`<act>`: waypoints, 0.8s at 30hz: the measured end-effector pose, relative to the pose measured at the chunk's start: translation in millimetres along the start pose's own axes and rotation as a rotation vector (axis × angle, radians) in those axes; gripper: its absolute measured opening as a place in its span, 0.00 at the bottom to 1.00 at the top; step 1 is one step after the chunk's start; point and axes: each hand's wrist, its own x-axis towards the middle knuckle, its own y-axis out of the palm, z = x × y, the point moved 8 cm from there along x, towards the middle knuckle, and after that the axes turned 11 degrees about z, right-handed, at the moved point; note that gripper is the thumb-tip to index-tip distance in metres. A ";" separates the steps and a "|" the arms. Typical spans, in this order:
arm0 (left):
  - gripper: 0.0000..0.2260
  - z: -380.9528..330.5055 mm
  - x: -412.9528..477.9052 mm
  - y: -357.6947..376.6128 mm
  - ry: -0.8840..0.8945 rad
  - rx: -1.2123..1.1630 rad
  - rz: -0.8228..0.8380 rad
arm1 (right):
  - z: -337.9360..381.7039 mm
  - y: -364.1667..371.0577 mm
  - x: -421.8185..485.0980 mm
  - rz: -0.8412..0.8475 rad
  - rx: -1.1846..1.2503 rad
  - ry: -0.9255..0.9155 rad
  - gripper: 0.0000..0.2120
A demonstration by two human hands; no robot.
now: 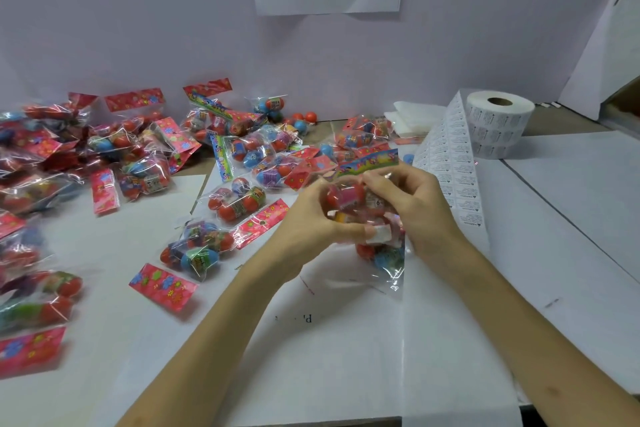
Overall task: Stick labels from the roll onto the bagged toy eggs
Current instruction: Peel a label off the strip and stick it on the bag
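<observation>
Left hand (pixel 311 218): fingers curl round bag (pixel 349 196), thumb on white label (pixel 381 234).
Right hand (pixel 419 208): fingers pinch bag; tips partly hidden.
Roll (pixel 498 125): far right, print unreadable.

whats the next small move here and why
Probably smooth the white label down onto the held bag. The left hand and right hand both grip that bag, and the label sits at the left thumb tip against the plastic, seemingly not yet pressed flat.
</observation>
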 end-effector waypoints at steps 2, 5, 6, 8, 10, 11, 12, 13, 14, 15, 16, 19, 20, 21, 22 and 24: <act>0.25 1.7 0.1 2.9 -0.018 0.004 0.025 | -2.4 -2.3 0.2 -0.017 -0.023 0.011 0.04; 0.26 4.0 0.6 2.8 -0.032 -0.001 0.048 | -2.7 -2.5 0.2 0.003 -0.044 0.011 0.02; 0.26 4.9 0.7 2.4 -0.038 -0.008 0.049 | -2.3 -2.3 0.3 0.009 -0.048 0.006 0.03; 0.26 5.5 1.1 2.3 -0.047 -0.025 0.055 | -2.1 -2.5 0.9 0.012 -0.053 0.006 0.03; 0.26 5.3 1.1 3.0 -0.045 -0.031 0.059 | -1.9 -3.3 1.1 0.003 -0.055 0.007 0.04; 0.26 5.4 1.3 3.3 -0.046 -0.041 0.058 | -1.5 -4.1 1.2 -0.005 -0.054 0.005 0.04; 0.28 5.8 1.2 3.9 -0.048 -0.068 0.060 | -1.1 -5.6 1.2 -0.024 -0.051 0.002 0.03; 0.29 5.9 0.7 5.1 -0.047 -0.112 0.065 | -1.0 -8.1 1.0 -0.055 -0.044 -0.001 0.02; 0.29 5.7 0.5 5.9 -0.039 -0.163 0.070 | -1.6 -11.7 0.6 -0.096 -0.030 0.002 0.03; 0.28 5.4 0.3 5.2 -0.027 -0.212 0.063 | -3.1 -15.4 0.4 -0.137 -0.003 0.011 0.06; 0.26 4.8 0.2 3.0 -0.017 -0.250 0.040 | -4.9 -17.2 0.6 -0.148 0.054 0.025 0.09; 0.25 1.3 -2.1 -8.3 0.016 -0.308 -0.078 | -8.2 -6.5 2.7 -0.017 0.171 0.070 0.15; 0.26 0.5 -2.7 -12.5 0.028 -0.315 -0.114 | -8.4 -2.3 2.9 0.028 0.118 0.085 0.18; 0.28 -0.1 -3.5 -16.1 0.039 -0.319 -0.141 | -8.7 0.9 2.5 0.058 0.055 0.090 0.18; 0.30 -0.8 -4.3 -18.2 0.043 -0.321 -0.158 | -8.3 3.7 1.8 0.075 0.006 0.084 0.16; 0.34 -1.5 -5.2 -19.6 0.032 -0.323 -0.166 | -8.1 4.5 1.2 0.072 -0.029 0.067 0.13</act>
